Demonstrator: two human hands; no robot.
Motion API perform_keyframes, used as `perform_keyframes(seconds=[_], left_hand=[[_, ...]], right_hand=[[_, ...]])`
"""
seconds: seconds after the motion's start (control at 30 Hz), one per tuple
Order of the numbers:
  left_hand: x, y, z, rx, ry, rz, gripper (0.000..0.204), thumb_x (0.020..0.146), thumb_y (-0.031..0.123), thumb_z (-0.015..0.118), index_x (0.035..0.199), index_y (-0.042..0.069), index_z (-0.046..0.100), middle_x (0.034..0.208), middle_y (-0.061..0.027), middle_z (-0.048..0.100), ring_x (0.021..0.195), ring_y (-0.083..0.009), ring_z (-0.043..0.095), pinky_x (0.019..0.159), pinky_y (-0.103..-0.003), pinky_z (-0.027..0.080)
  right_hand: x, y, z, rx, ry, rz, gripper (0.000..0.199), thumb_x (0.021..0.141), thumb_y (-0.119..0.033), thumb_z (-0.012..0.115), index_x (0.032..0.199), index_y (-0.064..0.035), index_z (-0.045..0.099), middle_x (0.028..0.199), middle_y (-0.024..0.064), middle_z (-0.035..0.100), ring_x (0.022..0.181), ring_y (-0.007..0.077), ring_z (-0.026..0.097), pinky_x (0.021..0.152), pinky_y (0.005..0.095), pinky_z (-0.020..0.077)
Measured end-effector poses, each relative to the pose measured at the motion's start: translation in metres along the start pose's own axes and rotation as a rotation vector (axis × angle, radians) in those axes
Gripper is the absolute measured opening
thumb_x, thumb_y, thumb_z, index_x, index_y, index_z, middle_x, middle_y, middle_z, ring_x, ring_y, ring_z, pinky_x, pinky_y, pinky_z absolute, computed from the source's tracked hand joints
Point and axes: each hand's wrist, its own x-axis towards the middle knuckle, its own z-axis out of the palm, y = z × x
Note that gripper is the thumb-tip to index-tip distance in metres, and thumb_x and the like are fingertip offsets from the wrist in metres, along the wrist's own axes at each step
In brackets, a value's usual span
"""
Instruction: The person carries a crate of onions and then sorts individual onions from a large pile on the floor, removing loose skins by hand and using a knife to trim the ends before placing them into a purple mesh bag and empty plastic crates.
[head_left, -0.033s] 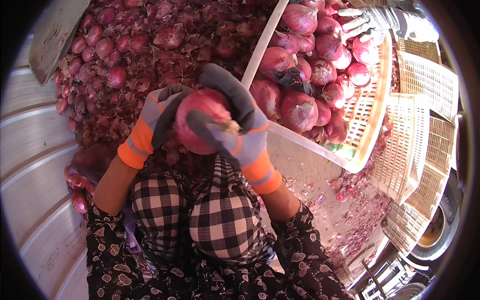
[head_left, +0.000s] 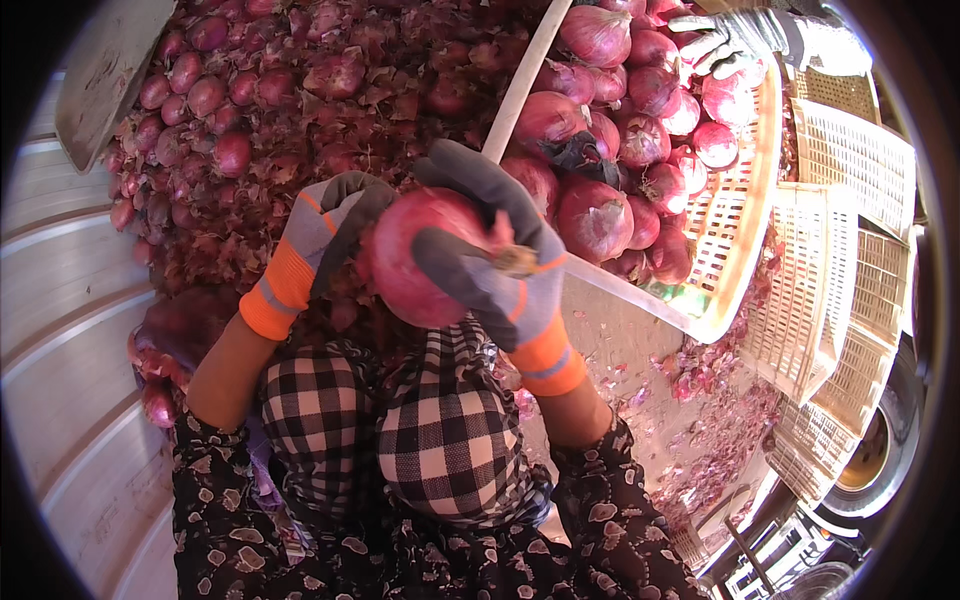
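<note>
A large red onion (head_left: 425, 255) is in front of me, above my knees, with its dry stem end turned to the right. My right hand (head_left: 500, 240), in a grey and orange glove, grips it: the thumb lies across the near side and the fingers curve over the top. On the onion's left side is my left hand (head_left: 335, 225), gloved alike, its fingers curled inward with the tips hidden. Whether those fingers press on the onion or pinch some skin, I cannot make out. Beyond both hands spreads a heap of red onions (head_left: 232, 152) and loose skins.
To the right stands a plastic crate (head_left: 735, 255) of large red onions. Another person's gloved hand (head_left: 715, 42) reaches over its far side. Stacked crates (head_left: 810, 290) and a wheel (head_left: 880, 450) are farther right. A ribbed pale wall (head_left: 75, 290) runs along my left.
My right hand has moved a little to the right and down with the onion. My left hand stays nearly in place, so the onion has shifted away from it. The other person's hand moved slightly.
</note>
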Motion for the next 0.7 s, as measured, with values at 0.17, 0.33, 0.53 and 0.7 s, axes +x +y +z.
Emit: perform_keyframes(seconds=[0.17, 0.33, 0.53, 0.7], left_hand=[[0.000, -0.017, -0.041, -0.428, 0.069, -0.189, 0.017, 0.091, 0.014, 0.053, 0.097, -0.002, 0.057, 0.075, -0.0095, 0.058, 0.049, -0.0067, 0.044, 0.042, -0.019, 0.034], [0.005, -0.039, -0.056, -0.447, 0.148, -0.161, 0.020, 0.091, 0.016, 0.055, 0.101, -0.001, 0.057, 0.081, -0.0109, 0.060, 0.053, -0.0104, 0.052, 0.042, -0.021, 0.039], [0.006, -0.051, -0.056, -0.320, 0.259, -0.174, 0.022, 0.090, 0.018, 0.056, 0.104, 0.001, 0.057, 0.087, -0.0108, 0.062, 0.055, -0.0110, 0.053, 0.044, -0.022, 0.039], [0.001, -0.066, -0.092, -0.231, 0.156, -0.113, 0.034, 0.092, 0.027, 0.052, 0.112, 0.001, 0.054, 0.097, -0.0112, 0.064, 0.076, -0.0176, 0.066, 0.062, -0.027, 0.053]], right_hand=[[-0.040, -0.060, -0.097, -0.505, 0.373, -0.290, 0.058, 0.081, -0.034, 0.064, 0.124, 0.0019, 0.048, 0.125, 0.0164, 0.052, 0.108, 0.0246, 0.055, 0.093, 0.0380, 0.0449], [-0.047, -0.018, -0.181, -1.059, 0.460, 0.172, 0.046, 0.087, -0.023, 0.057, 0.127, -0.0035, 0.046, 0.122, 0.0132, 0.054, 0.114, 0.0246, 0.050, 0.096, 0.0349, 0.0403], [-0.014, -0.042, -0.159, -1.026, 0.100, -0.069, 0.062, 0.081, -0.010, 0.058, 0.138, -0.0064, 0.034, 0.136, 0.0113, 0.042, 0.125, 0.0265, 0.040, 0.102, 0.0393, 0.0334], [0.053, -0.038, -0.127, -1.433, -0.064, 0.044, 0.053, 0.080, -0.018, 0.066, 0.128, -0.0033, 0.048, 0.120, 0.0149, 0.057, 0.105, 0.0193, 0.056, 0.089, 0.0311, 0.0425]])
